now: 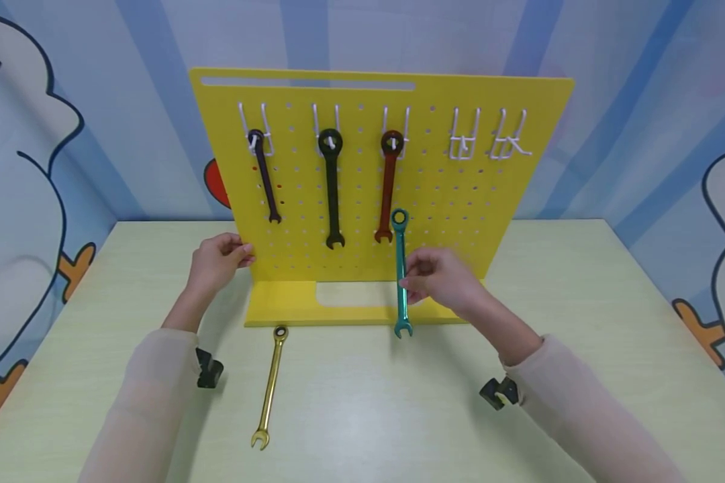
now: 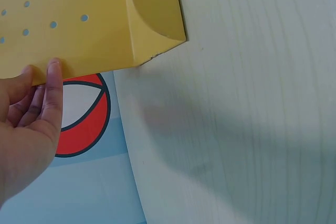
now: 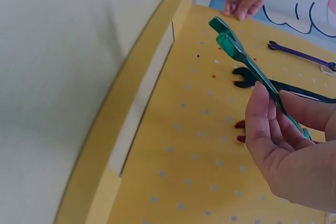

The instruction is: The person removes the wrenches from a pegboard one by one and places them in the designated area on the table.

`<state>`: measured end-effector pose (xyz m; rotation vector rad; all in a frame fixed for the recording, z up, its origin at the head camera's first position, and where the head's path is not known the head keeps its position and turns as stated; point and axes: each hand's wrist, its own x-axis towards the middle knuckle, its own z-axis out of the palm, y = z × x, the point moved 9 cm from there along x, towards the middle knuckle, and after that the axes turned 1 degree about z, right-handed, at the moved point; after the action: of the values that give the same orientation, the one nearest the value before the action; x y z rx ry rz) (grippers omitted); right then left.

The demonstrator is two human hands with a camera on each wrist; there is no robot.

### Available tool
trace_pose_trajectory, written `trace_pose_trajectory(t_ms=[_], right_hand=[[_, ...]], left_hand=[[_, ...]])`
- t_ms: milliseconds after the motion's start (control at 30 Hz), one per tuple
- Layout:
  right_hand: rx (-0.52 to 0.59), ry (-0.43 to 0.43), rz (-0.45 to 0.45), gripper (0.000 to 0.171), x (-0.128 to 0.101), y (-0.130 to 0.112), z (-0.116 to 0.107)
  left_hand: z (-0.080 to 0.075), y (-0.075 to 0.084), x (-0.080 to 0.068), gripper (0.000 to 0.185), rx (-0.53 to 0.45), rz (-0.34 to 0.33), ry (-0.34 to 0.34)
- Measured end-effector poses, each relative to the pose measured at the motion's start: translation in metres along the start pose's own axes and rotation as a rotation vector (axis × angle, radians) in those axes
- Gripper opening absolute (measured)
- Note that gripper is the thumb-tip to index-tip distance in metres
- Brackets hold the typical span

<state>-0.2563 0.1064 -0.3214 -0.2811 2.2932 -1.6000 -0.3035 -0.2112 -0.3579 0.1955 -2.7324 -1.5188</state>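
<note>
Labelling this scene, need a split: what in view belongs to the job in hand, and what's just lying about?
Likely the job:
teal wrench, in the right fingers
yellow pegboard, edge held by left fingers
two bare hooks
purple wrench, black wrench, red wrench, hung up
gold wrench, lying loose

Just around:
table
cartoon backdrop
black wrist devices

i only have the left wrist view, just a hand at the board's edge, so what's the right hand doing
Observer: The right hand holds a teal wrench, ring end up.
Operator: anything hanging up
Observer: Three: a purple wrench, a black wrench and a red wrench.
Operator: any lying loose
Observer: One gold wrench lies on the table in front of the yellow board.
</note>
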Motion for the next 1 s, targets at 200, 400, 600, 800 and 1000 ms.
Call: trace_pose_trajectory(t_ms=[200,400,600,800,1000], right_hand=[[0.039,-0.030,0.019,0.009,0.004,0.012,0.020],[0.083,-0.068,0.054,0.011,0.006,0.023,0.040],[0.091,-0.132,0.085,0.010,0.008,0.031,0.059],[0.091,-0.189,0.112,0.007,0.009,0.037,0.078],[0.087,-0.227,0.168,0.008,0.009,0.046,0.095]], left_hand=[[0.000,0.001,-0.002,0.031,0.004,-0.006,0.002],[0.000,0.001,-0.003,0.031,0.008,-0.007,0.002],[0.000,-0.001,0.000,0.029,0.006,-0.009,0.006],[0.000,-0.002,0.001,0.030,0.009,-0.011,0.008],[0.000,-0.002,0.001,0.030,0.008,-0.011,0.004]])
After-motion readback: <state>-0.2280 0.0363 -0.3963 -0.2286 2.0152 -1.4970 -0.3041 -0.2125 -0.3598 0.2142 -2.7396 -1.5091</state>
